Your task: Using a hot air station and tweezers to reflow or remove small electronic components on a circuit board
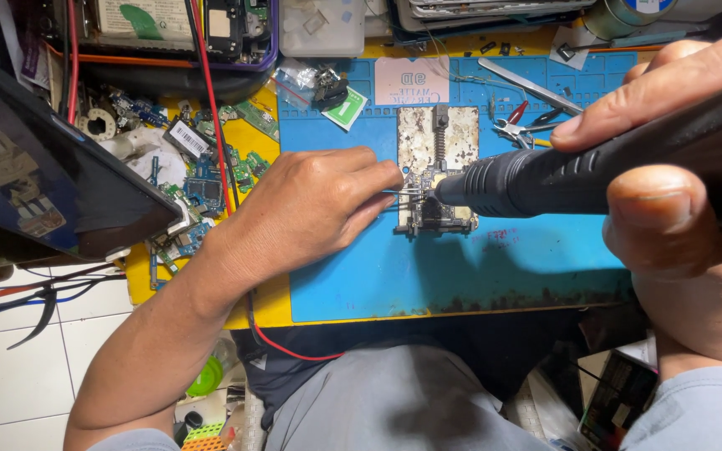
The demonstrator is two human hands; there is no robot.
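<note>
One corroded, white-crusted circuit board (pixel 437 167) under tweezers-gripping left hand (pixel 311 209), tool-clutching right hand (pixel 670 209).

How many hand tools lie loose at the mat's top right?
3, maybe more hidden by the right hand: long metal tweezers lying diagonally, red-handled cutters below them, and dark-handled pliers beside those, all on the blue mat.

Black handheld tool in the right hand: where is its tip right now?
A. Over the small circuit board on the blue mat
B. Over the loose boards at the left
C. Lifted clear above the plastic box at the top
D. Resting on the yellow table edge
A: the right hand holds the black tool with its tip at the circuit board on the blue mat, where the left hand brings thin tweezers.
</note>
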